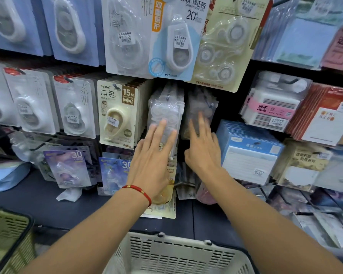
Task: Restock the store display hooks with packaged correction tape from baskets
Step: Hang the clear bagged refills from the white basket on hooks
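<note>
Correction tape packs (pixel 164 115) in clear wrap hang as a thick stack on a middle-row hook, just right of the cream 15M packs (pixel 117 113). The left hand (pixel 152 157), with a red cord at its wrist, lies flat against the face of that stack, fingers straight and slightly spread, pressing rather than gripping. The right hand (pixel 203 147) reaches to the neighbouring hook, where a thinner, darker bunch of clear packs (pixel 203 107) hangs; its long fingers are extended and apart, touching the front pack, while motion blur hides whether the thumb pinches anything. Neither hand visibly carries a fresh pack. The white basket (pixel 176 254) stands directly below the arms, and from this angle its contents cannot be seen; a green basket (pixel 6 232) sits at the lower left, contents likewise hidden. My reading is that the left stack is already well filled and is being pushed back or squared on its hook, while the right hook looks less full and may want more stock. Several hooks around them appear loaded. Loose packs (pixel 162 202) lie on the dark shelf beneath the hands, not yet hung. Overall the job seems partly done, with tidying in hand and further hanging probably left.
</note>
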`<state>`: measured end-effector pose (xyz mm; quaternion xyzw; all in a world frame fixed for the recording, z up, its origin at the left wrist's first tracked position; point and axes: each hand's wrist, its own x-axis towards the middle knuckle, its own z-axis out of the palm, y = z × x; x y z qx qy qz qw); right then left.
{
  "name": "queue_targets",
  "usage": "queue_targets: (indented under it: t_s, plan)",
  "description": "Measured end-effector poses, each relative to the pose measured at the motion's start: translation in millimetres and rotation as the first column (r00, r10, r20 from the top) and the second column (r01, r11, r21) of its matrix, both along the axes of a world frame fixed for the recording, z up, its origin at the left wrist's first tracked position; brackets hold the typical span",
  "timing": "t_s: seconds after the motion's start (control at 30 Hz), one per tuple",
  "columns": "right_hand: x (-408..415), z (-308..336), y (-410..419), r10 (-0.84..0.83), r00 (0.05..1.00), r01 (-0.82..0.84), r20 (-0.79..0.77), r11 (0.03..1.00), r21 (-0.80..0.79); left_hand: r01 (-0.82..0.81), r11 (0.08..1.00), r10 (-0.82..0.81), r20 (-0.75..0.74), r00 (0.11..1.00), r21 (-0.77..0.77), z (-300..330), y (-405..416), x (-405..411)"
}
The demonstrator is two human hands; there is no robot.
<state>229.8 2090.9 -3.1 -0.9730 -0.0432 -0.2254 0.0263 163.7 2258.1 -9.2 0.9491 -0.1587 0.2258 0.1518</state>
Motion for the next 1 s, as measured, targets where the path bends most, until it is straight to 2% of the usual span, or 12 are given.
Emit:
queue_targets:
  t_s: [0.17,0.3,0.47,0.53,0.6,0.63,0.67,0.73,0.77,0.8,0.9,1.0]
  plan:
    - [22,-6,5,-0.014,1.0,0.014,-0.026,1.0,-0.007,0.02,0.999,-0.022,0.033,0.999,0.05,-8,9,4]
    - [14,-8,4,0.041,0.999,-0.04,-0.025,0.999,0.016,0.027,0.997,-0.025,-0.026,0.999,0.071,-10,17,-5]
    - [-46,-44,-22,0.249,0.934,-0.315,0.256,0.912,0.263,0.072,0.982,-0.042,-0.164,0.986,0.177,-38,33,-29]
    - [-77,-75,-34,0.337,0.932,-0.362,0.131,0.874,0.326,0.152,0.951,-0.059,-0.326,0.944,0.268,-65,45,-43]
    - [-101,-114,-41,0.418,0.886,-0.331,-0.2,0.873,0.357,0.254,0.905,-0.041,-0.524,0.851,0.342,-97,56,-63]
    - [-111,-137,-41,0.431,0.803,-0.308,-0.411,0.891,0.332,0.3,0.871,-0.012,-0.596,0.803,0.388,-115,61,-74]
    - [-121,-160,-40,0.41,0.677,-0.303,-0.611,0.912,0.276,0.344,0.837,0.02,-0.651,0.759,0.426,-133,65,-87]
    - [-143,-209,-32,0.319,0.399,-0.35,-0.859,0.92,0.179,0.419,0.787,0.062,-0.733,0.677,0.453,-167,72,-110]
    - [-156,-233,-27,0.282,0.301,-0.357,-0.911,0.919,0.166,0.451,0.769,0.075,-0.764,0.64,0.453,-182,73,-120]
    - [-169,-256,-22,0.259,0.249,-0.343,-0.933,0.925,0.165,0.47,0.76,0.089,-0.789,0.608,0.449,-195,74,-129]
    - [-201,-311,2,0.276,0.266,-0.289,-0.924,0.937,0.197,0.429,0.815,0.117,-0.835,0.538,0.39,-222,68,-149]
    - [-213,-334,40,0.308,0.308,-0.244,-0.9,0.94,0.239,0.24,0.914,0.163,-0.837,0.523,0.328,-236,58,-159]
